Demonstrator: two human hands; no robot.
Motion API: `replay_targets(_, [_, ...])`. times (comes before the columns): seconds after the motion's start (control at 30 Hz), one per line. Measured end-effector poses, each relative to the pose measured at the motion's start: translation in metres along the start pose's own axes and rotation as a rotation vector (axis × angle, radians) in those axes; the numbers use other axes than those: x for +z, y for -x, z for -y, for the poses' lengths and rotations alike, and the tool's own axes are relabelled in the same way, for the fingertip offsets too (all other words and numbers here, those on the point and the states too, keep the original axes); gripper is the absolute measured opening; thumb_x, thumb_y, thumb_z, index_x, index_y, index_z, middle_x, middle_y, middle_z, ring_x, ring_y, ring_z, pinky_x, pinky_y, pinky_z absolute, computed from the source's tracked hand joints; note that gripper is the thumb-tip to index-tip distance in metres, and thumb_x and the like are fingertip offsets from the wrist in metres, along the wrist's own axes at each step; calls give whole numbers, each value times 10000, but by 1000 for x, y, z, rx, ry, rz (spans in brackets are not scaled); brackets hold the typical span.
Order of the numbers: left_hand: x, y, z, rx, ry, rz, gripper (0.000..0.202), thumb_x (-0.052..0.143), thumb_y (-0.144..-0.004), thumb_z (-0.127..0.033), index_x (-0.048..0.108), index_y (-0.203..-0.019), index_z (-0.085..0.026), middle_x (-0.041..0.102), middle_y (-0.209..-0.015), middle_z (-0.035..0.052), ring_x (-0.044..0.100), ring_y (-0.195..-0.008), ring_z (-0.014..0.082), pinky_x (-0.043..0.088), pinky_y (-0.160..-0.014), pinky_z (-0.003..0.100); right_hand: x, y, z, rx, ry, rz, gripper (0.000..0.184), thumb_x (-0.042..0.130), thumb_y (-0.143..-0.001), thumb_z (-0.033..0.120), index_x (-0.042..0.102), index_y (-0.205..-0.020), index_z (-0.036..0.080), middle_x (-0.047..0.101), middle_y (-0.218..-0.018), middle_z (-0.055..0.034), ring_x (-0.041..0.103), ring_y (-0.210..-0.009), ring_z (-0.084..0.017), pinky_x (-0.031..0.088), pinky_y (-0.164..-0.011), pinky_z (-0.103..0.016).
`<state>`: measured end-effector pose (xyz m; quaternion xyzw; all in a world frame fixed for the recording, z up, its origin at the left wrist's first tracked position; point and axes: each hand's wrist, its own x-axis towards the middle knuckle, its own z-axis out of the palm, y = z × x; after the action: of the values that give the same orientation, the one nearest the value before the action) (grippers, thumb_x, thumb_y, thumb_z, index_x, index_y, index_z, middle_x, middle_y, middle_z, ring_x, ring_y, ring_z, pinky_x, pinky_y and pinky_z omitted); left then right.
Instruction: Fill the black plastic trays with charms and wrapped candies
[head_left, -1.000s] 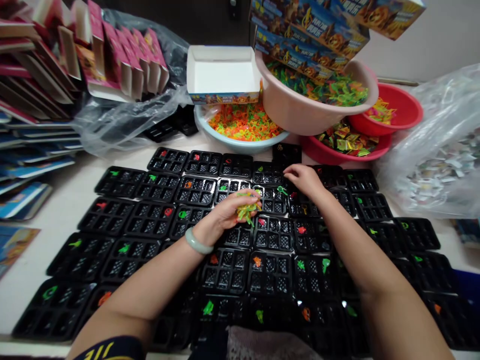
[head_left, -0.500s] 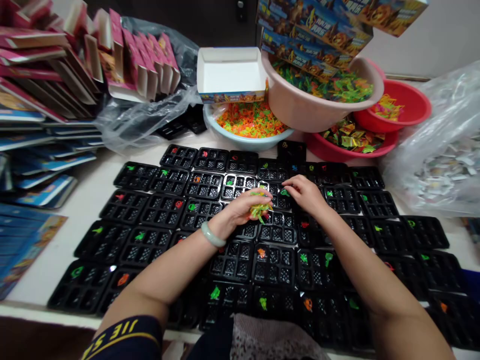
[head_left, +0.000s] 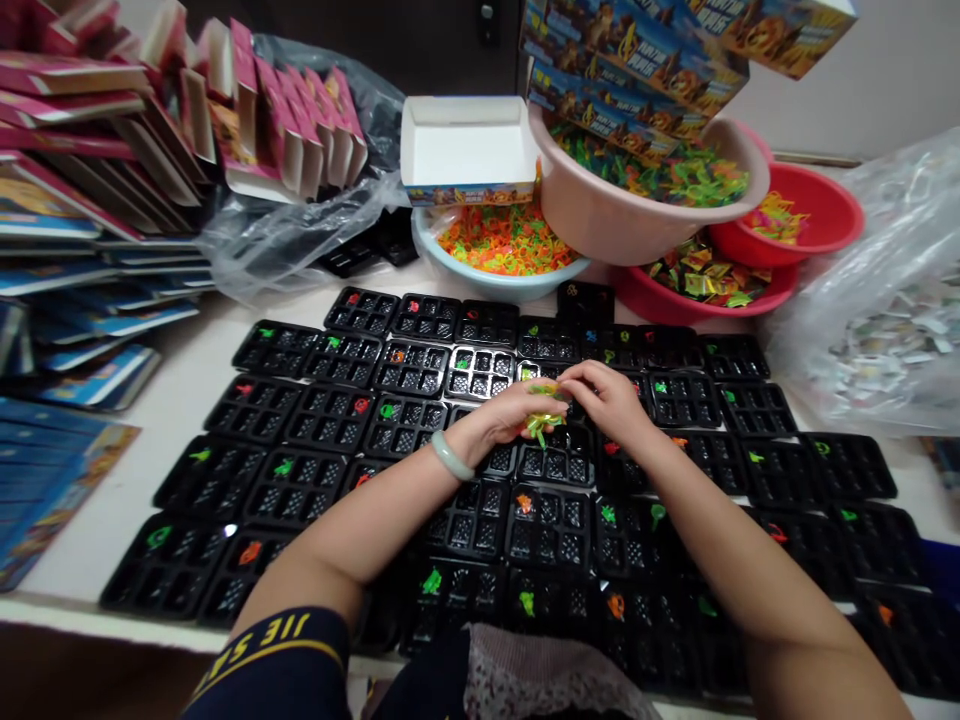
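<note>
My left hand (head_left: 514, 412), with a pale bangle at its wrist, is closed around a bunch of small yellow-green plastic figures (head_left: 545, 424). It hovers over the middle of the black compartment trays (head_left: 476, 372). Right beside it, my right hand (head_left: 609, 402) has its thumb and forefinger pinched together at the top of the bunch. Whatever is between those fingertips is too small to make out. Many trays around the hands hold a small coloured figure, such as an orange one (head_left: 523, 503) and a green one (head_left: 432, 581).
Behind the trays stand a light blue basin (head_left: 499, 285) of plastic pieces, a pink basin (head_left: 645, 220) under stacked boxes (head_left: 622, 90), and red basins (head_left: 825, 205). Pink boxes (head_left: 289, 130) and blue boxes (head_left: 97, 330) pile up at left. A clear bag (head_left: 892, 330) lies at right.
My left hand has shifted right with the bunch. My right hand's fingertips have come to it, and the green piece seen by them before no longer shows.
</note>
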<state>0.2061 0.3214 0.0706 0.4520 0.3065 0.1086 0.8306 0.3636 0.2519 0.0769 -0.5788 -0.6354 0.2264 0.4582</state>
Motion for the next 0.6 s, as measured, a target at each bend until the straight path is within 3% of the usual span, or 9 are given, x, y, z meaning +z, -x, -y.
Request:
replay_targets(0.13, [-1, -5, -5, -4, 33, -2, 330, 727, -645, -181, 594, -943, -136, 600, -675, 10, 557, -467, 78, 256, -352, 137, -3, -21, -24, 225, -136, -186, 230, 518, -845, 395, 634, -866, 198, 664, -780, -25, 602, -675, -159, 485, -651, -304])
replay_targets(0.27, [-4, -4, -7, -5, 49, 10, 354, 714, -671, -193, 586, -993, -126, 619, -710, 24, 567, -484, 77, 245, -348, 129, -10, -64, -57, 235, 198, -290, 207, 540, -824, 336, 676, -832, 181, 686, -880, -66, 617, -845, -207, 467, -811, -351])
replay_targets(0.37, [-8, 1, -8, -10, 60, -11, 350, 711, -681, -209, 576, -993, -126, 626, -724, 24, 571, -484, 76, 241, -344, 129, -10, -90, -74, 290, 430, -244, 193, 528, -830, 250, 706, -869, 187, 674, -977, -86, 605, -947, -231, 444, -881, -369])
replay_targets(0.47, [-15, 11, -9, -6, 61, -57, 335, 708, -684, -215, 576, -981, -134, 633, -741, 20, 579, -487, 77, 253, -347, 132, -9, -98, -75, 316, 516, -162, 197, 549, -817, 201, 718, -916, 187, 656, -1004, -101, 599, -966, -251, 449, -885, -385])
replay_targets(0.6, [-22, 22, -10, -26, 60, -73, 319, 701, -673, -223, 580, -956, -142, 640, -739, 18, 601, -496, 93, 259, -349, 142, -9, -72, -48, 105, 424, -137, 225, 564, -826, 212, 703, -1002, 199, 643, -1015, -94, 589, -975, -243, 448, -900, -397])
